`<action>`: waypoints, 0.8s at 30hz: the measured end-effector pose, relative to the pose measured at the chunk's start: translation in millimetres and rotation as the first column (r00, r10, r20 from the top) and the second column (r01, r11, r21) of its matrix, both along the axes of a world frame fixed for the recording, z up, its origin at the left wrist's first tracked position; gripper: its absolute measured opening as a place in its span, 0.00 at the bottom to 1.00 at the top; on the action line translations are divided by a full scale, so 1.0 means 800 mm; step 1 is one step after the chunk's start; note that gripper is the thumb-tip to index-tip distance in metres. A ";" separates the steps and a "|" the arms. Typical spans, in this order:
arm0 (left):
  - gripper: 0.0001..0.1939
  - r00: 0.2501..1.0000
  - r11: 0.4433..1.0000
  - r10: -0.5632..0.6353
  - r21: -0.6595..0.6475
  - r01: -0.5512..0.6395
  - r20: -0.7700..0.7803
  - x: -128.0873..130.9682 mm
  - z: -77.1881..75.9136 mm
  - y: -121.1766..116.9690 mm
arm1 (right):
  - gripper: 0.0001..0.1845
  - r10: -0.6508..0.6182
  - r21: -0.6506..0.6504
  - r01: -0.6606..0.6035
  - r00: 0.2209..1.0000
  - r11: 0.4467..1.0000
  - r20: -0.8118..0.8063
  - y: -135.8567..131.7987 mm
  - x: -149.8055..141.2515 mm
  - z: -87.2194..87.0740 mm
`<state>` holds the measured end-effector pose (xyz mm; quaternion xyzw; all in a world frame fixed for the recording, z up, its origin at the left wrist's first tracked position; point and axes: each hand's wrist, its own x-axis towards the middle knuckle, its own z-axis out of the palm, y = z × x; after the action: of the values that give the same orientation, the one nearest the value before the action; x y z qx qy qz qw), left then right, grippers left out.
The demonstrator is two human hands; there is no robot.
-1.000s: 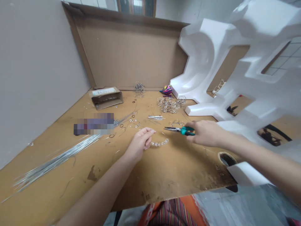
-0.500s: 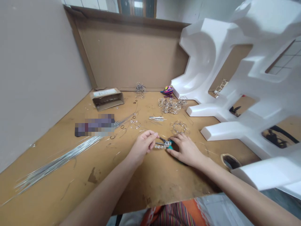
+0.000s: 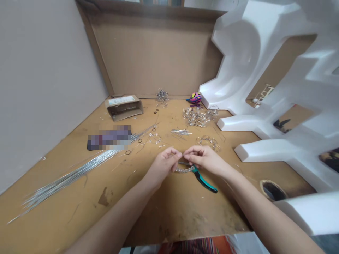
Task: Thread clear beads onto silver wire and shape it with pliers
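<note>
My left hand (image 3: 165,164) is closed in a pinch on a beaded wire (image 3: 183,170), whose clear round beads curve below the fingertips. Close against it, my right hand (image 3: 206,159) pinches at the wire's thin end, between the two sets of fingertips; the exact contact is too small to see. Pliers (image 3: 204,180) with teal and black handles lie on the table under my right hand, their jaws partly hidden by the beads and fingers. Just beyond my right hand sits a ring of beaded wire (image 3: 209,141).
A bundle of straight wires (image 3: 71,178) stretches across the left of the table, beside a blurred purple object (image 3: 109,137). Behind are short wires (image 3: 181,132), a heap of beaded wire rings (image 3: 197,116) and a small cardboard box (image 3: 124,107). White foam packing (image 3: 267,148) stands at the right.
My right hand brought the pliers in from the right, put them down by the beads and let go. It now pinches close to my left hand, which keeps hold of the beaded wire.
</note>
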<state>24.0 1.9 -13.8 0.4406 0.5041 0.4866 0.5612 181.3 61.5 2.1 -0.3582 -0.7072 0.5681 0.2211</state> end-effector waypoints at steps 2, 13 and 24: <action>0.11 1.000 1.000 0.008 -0.007 -0.008 0.004 0.000 0.000 -0.001 | 0.11 0.024 -0.019 -0.025 0.999 1.000 -0.034 0.001 0.004 -0.003; 0.10 0.995 0.999 -0.033 -0.010 0.034 0.090 -0.002 -0.001 -0.001 | 0.10 0.050 -0.287 -0.130 0.962 0.949 -0.270 0.002 0.017 -0.014; 0.13 0.963 0.991 -0.117 0.096 0.096 0.242 0.007 -0.002 -0.004 | 0.11 -0.136 -0.568 -0.200 0.859 0.798 -0.494 -0.001 0.009 -0.017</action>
<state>29.4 -1.1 -15.4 0.4262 0.3853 0.5271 0.6261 188.2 60.4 -11.3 -0.2331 -0.4113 0.8403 0.2653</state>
